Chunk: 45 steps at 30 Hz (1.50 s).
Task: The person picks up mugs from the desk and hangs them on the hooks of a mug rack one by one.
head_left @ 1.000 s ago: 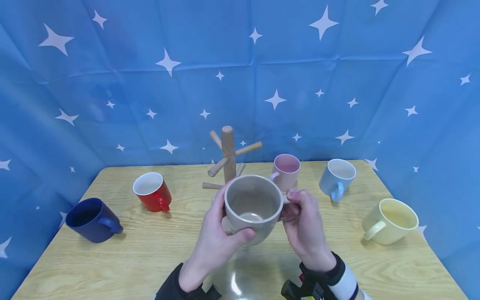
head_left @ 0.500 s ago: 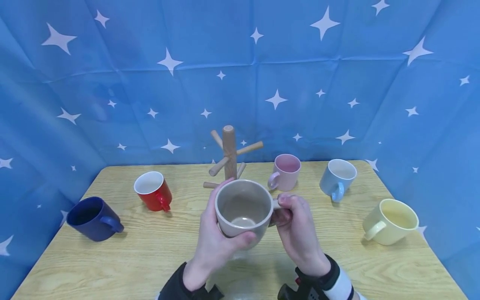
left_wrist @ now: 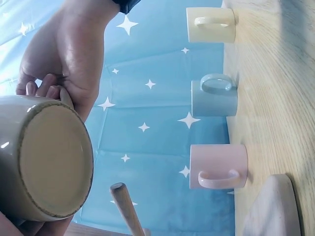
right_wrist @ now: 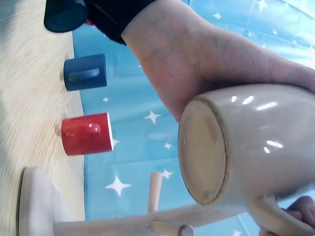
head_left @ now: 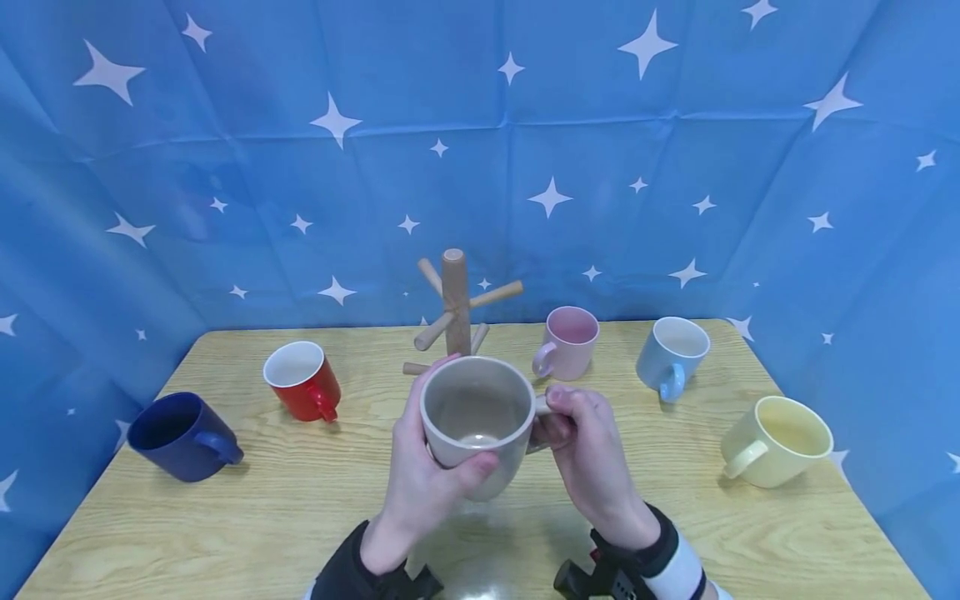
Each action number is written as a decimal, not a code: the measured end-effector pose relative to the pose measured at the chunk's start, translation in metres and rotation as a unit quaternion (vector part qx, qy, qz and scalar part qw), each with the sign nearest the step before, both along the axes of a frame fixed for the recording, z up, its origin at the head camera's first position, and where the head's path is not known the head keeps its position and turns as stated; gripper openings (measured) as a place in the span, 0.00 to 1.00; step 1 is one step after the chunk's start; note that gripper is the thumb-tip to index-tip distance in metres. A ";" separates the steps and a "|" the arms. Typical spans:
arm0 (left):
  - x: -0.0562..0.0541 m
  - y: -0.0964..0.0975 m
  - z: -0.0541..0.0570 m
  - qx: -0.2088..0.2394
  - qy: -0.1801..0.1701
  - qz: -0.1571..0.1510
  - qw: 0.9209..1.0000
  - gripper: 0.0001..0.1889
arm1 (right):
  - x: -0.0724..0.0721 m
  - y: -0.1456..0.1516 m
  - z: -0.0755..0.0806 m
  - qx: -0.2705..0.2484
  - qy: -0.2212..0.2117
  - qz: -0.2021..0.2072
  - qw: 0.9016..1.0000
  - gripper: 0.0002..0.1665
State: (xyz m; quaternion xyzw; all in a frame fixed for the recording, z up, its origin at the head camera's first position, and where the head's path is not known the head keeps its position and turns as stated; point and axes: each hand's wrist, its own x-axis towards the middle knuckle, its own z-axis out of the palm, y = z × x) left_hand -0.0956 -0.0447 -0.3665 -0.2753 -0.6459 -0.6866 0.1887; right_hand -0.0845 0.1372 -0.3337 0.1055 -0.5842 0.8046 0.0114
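A grey-beige mug is held above the table, its mouth tilted toward the head camera. My left hand grips the body from the left, thumb across the near side. On the right, my right hand pinches the handle, hiding part of it. The left wrist view shows the mug's flat base, with the right hand's fingers curled at the handle. In the right wrist view the left hand lies along the mug's side. Just behind the mug stands a wooden mug tree with several bare pegs.
A red mug and a dark blue mug stand at the left of the wooden table. To the right are pink, light blue and pale yellow mugs. A starry blue curtain hangs behind.
Both hands have carried the grey-beige mug a little to the left, mostly in the first half second. Their hold looks the same, and the other mugs and the mug tree stay put.
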 end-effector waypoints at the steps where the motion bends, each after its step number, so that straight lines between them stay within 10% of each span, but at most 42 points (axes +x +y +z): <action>1: 0.000 -0.001 0.001 0.000 -0.002 0.001 1.000 0.45 | 0.000 0.000 0.001 0.008 0.003 -0.001 1.000 0.23; 7: 0.000 -0.005 0.003 0.004 -0.005 0.007 1.000 0.44 | -0.003 0.001 0.003 0.084 0.048 -0.015 0.995 0.24; 14: -0.003 -0.010 0.007 0.009 -0.002 0.014 1.000 0.44 | -0.004 0.004 0.007 0.204 0.153 -0.055 0.965 0.17; 32: 0.001 -0.032 0.008 0.014 -0.014 0.024 1.000 0.42 | -0.018 0.004 0.034 0.257 0.182 -0.118 0.942 0.10; 45: 0.008 -0.054 -0.005 -0.012 -0.063 0.032 0.997 0.38 | -0.046 0.008 0.062 0.320 0.285 -0.173 0.887 0.15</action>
